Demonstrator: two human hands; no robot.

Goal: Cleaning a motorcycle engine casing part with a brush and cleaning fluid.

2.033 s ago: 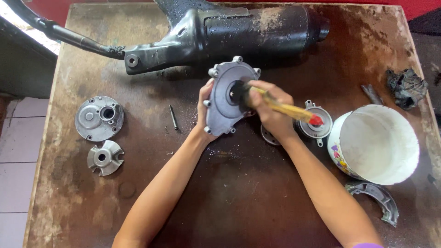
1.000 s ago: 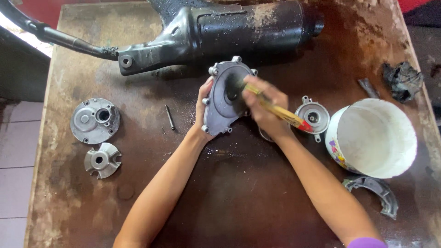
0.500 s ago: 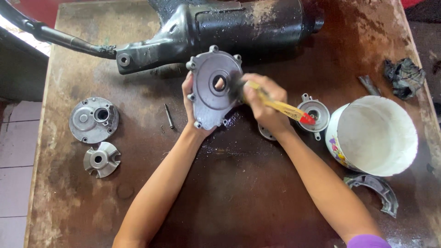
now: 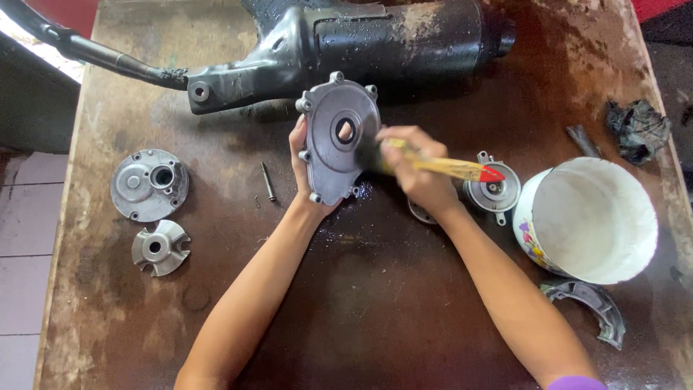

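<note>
My left hand point(image 4: 302, 162) grips a grey metal engine cover point(image 4: 338, 141) by its left edge and holds it tilted up above the brown table point(image 4: 361, 303). The cover has bolt ears around its rim and a round hole in the middle. My right hand point(image 4: 413, 170) is closed around a paintbrush point(image 4: 444, 167) with a yellow handle and a red tip. The brush's dark bristles press against the cover's right side.
A black motorcycle exhaust point(image 4: 339, 43) lies across the far edge. A round grey housing point(image 4: 149, 184) and a small impeller point(image 4: 159, 247) sit at the left, a thin pin point(image 4: 268, 181) nearby. At the right stand a white bucket point(image 4: 588, 220), a small round part point(image 4: 494, 188), a curved brake shoe point(image 4: 588, 307) and a dark rag point(image 4: 637, 130).
My left hand has turned the cover so its flat face points up at me. The brush has shifted from the centre hole to the cover's right side.
</note>
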